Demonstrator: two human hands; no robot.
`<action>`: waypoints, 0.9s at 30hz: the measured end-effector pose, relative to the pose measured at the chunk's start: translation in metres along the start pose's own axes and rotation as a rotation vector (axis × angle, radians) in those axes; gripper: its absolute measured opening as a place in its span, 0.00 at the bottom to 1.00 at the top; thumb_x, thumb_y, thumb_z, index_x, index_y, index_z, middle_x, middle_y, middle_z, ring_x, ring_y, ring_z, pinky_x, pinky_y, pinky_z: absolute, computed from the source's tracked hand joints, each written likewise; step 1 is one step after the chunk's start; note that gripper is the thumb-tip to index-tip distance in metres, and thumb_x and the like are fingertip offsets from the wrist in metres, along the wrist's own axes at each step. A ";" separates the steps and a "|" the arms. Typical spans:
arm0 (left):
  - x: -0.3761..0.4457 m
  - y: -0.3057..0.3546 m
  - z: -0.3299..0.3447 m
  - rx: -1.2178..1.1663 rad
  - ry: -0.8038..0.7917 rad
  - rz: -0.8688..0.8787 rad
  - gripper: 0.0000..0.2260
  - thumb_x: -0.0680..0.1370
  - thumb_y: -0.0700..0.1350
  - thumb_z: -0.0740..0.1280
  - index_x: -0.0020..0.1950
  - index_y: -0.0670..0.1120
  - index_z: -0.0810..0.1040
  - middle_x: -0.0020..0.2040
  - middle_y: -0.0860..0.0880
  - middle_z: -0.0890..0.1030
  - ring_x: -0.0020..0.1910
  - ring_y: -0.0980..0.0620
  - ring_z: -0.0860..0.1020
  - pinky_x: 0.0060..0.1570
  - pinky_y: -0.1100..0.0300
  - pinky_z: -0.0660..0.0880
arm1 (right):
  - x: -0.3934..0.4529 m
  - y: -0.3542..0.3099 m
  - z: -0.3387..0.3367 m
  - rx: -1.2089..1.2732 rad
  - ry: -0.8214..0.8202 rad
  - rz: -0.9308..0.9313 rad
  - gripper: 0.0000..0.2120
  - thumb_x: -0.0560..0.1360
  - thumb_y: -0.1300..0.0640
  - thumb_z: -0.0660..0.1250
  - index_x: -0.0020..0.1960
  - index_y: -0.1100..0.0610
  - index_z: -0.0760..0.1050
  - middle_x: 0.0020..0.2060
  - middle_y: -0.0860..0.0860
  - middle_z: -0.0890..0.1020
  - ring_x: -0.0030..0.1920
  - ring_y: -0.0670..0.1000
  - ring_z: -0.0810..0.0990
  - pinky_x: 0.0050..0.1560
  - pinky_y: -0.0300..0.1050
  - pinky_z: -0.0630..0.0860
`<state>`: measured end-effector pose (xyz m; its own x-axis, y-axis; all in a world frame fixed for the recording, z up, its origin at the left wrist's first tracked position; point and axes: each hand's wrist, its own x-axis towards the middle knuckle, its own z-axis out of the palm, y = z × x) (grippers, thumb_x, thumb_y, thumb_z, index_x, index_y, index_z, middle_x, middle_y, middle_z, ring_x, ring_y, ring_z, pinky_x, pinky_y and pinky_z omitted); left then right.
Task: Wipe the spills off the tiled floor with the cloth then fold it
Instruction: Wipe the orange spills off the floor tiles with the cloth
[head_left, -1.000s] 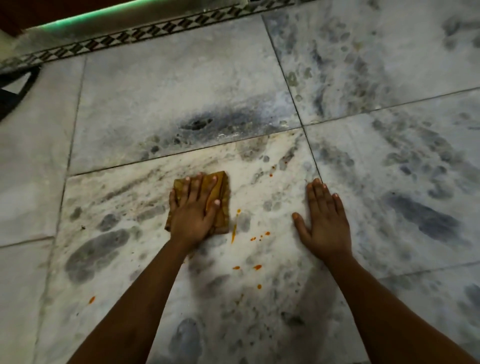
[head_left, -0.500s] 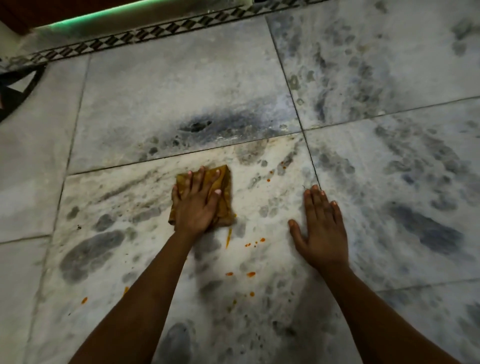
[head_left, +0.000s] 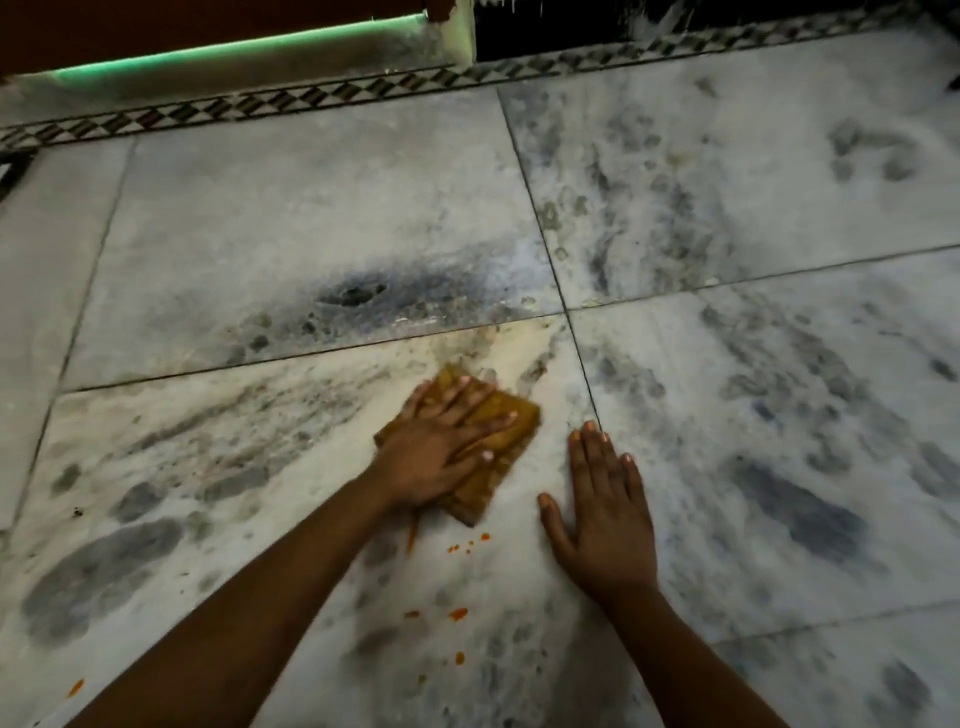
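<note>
Looking near first: orange drops (head_left: 458, 614) lie on the tiled floor (head_left: 779, 415) between the two arms; I count about nine small ones, plus one far out by the lower left edge.
Right hand: the right hand (head_left: 605, 514) lies flat on the floor, palm down, four fingers pressed close together, thumb out to the side. It holds nothing.
Left hand: the left hand (head_left: 447, 447) presses flat on top of the cloth, fingers straight and spread a little.
Cloth: one mustard yellow cloth (head_left: 519, 423), folded into a thick pad, lies on the floor under the left hand, just beside the right hand but not touching it.
Cloth direction: its long side runs from near right to far left, and its far tip points up toward the tile joint.
Smear: a pale yellow streak (head_left: 524, 345) marks the floor just past the cloth.
Hands count: two.
Far edge: one checkered border strip (head_left: 311, 98), then one green glowing line (head_left: 234, 52).
</note>
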<state>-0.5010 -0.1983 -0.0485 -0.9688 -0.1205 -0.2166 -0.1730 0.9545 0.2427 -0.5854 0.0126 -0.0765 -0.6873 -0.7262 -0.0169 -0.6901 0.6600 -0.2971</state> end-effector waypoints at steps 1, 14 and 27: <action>0.000 -0.011 -0.002 0.011 -0.004 -0.039 0.29 0.72 0.69 0.36 0.72 0.64 0.46 0.75 0.59 0.41 0.75 0.55 0.40 0.70 0.50 0.39 | -0.001 0.000 0.001 0.000 -0.001 0.000 0.34 0.75 0.42 0.52 0.75 0.60 0.57 0.75 0.56 0.59 0.74 0.51 0.56 0.73 0.50 0.52; 0.011 0.014 0.006 0.025 0.084 -0.095 0.25 0.75 0.61 0.39 0.72 0.62 0.43 0.75 0.57 0.44 0.76 0.51 0.44 0.70 0.48 0.35 | 0.000 0.000 0.001 -0.002 0.001 0.004 0.33 0.75 0.42 0.53 0.74 0.60 0.59 0.74 0.56 0.60 0.74 0.52 0.59 0.72 0.51 0.54; 0.059 0.058 0.011 0.050 0.107 -0.182 0.27 0.75 0.59 0.38 0.75 0.60 0.46 0.78 0.53 0.47 0.77 0.49 0.44 0.70 0.45 0.35 | 0.000 -0.001 0.002 -0.013 0.003 0.001 0.33 0.75 0.42 0.52 0.73 0.62 0.62 0.73 0.58 0.62 0.73 0.54 0.60 0.71 0.53 0.55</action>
<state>-0.5663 -0.1469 -0.0572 -0.9363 -0.3176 -0.1499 -0.3401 0.9264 0.1615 -0.5846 0.0113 -0.0786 -0.6888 -0.7248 -0.0142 -0.6920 0.6633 -0.2848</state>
